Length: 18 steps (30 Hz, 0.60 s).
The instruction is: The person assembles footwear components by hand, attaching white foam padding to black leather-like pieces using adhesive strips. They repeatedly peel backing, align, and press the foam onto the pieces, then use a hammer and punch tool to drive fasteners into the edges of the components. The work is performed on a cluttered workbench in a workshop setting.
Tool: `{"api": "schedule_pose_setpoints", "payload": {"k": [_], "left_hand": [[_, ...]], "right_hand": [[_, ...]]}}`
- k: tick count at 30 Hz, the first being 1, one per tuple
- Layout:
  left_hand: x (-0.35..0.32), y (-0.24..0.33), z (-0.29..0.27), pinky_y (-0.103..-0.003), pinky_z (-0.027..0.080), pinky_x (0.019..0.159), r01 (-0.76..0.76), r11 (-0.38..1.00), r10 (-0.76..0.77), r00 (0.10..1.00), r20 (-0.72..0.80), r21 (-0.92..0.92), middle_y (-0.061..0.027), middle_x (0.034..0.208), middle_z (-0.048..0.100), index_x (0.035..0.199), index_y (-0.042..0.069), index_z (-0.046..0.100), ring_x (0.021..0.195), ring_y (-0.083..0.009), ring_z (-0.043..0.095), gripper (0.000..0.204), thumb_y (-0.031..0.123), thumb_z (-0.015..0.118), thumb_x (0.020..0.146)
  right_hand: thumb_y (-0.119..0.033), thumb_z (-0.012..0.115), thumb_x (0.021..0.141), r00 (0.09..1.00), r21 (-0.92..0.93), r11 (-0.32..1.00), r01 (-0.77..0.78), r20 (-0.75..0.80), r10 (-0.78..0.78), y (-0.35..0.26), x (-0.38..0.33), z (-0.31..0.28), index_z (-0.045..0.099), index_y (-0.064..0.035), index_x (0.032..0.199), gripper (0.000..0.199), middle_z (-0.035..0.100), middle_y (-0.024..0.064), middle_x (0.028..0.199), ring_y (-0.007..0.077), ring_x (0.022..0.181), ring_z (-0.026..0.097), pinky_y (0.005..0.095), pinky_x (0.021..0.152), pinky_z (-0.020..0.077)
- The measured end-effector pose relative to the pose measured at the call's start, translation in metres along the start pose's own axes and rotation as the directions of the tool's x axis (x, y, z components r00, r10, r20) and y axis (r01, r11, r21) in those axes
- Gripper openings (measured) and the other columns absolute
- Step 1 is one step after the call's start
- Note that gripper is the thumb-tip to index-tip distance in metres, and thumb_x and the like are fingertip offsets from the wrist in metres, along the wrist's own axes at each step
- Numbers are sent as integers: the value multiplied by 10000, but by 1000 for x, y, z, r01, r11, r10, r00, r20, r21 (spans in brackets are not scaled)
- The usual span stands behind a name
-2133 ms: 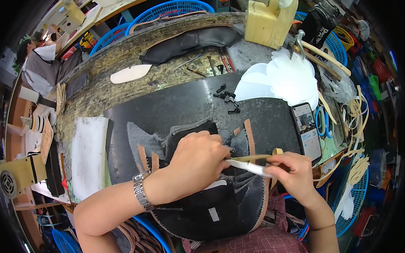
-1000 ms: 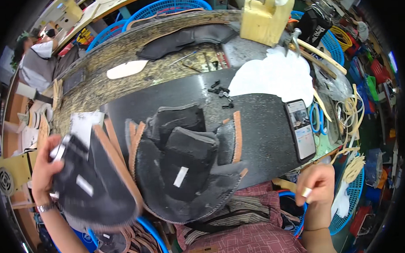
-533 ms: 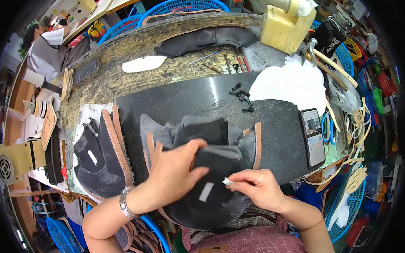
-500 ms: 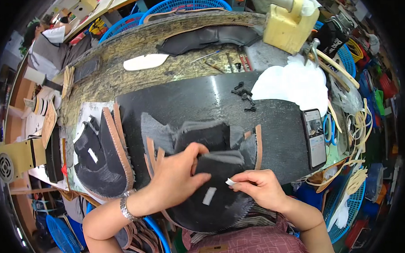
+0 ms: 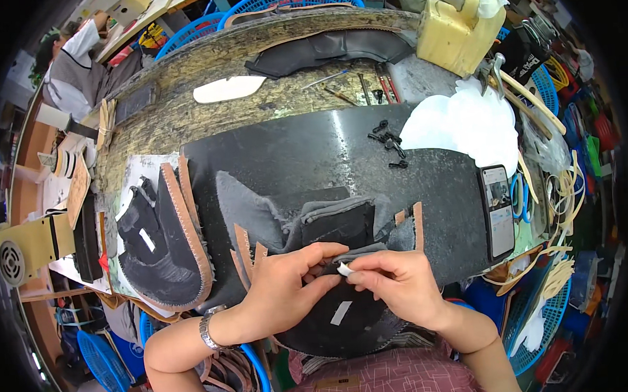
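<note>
Before me on a black board lies a dark, fleece-lined shoe upper (image 5: 374, 325) with tan zigzag-stitched edge strips. A small white rectangular label (image 5: 341, 312) sits on its near part. My right hand (image 5: 398, 281) pinches a small white tab (image 5: 345, 269) between thumb and fingertips, right at the upper's folded fleece edge. My left hand (image 5: 289, 283), with a metal watch on the wrist, grips that edge with thumb and forefinger beside the tab. The fingertips partly hide the edge. A similar upper (image 5: 168, 263) with a white label lies to the left.
Small black pieces (image 5: 388, 141) and white rounded sheets (image 5: 460, 125) lie at the board's far right. A phone (image 5: 496, 214) rests at its right edge. Pens and tools, a black curved piece (image 5: 330, 52) and a yellowish container (image 5: 460, 32) stand farther back.
My right hand has brought the white tab leftward and up to the folded edge. My left hand has lowered and moved right, its fingers now closed on that edge.
</note>
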<state>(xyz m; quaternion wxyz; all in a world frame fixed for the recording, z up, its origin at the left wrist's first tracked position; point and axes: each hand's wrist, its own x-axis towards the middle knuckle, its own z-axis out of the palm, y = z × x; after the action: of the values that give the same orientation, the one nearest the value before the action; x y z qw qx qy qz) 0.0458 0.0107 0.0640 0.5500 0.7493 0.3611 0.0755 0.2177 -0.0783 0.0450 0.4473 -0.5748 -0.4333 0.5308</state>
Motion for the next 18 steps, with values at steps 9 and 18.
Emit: {"api": "schedule_pose_setpoints", "payload": {"k": [9, 18], "left_hand": [[6, -7, 5, -214, 473, 580, -93, 994, 100, 988, -117, 62, -74, 760, 668, 1076, 0, 620, 648, -80, 606, 272, 68, 650, 815], [10, -2, 10, -218, 466, 549, -168, 979, 187, 967, -176, 116, -70, 766, 654, 974, 1, 634, 639, -105, 610, 214, 87, 689, 785]], "right_hand": [[-139, 648, 824, 979, -55, 978, -201, 29, 203, -7, 0, -5, 650, -3, 973, 202, 663, 78, 732, 99, 667, 627, 242, 590, 483], [-102, 693, 767, 959, -178, 948, -262, -156, 236, 8, -40, -37, 664, 2, 919, 186, 669, 109, 766, 115, 646, 621, 248, 573, 473]]}}
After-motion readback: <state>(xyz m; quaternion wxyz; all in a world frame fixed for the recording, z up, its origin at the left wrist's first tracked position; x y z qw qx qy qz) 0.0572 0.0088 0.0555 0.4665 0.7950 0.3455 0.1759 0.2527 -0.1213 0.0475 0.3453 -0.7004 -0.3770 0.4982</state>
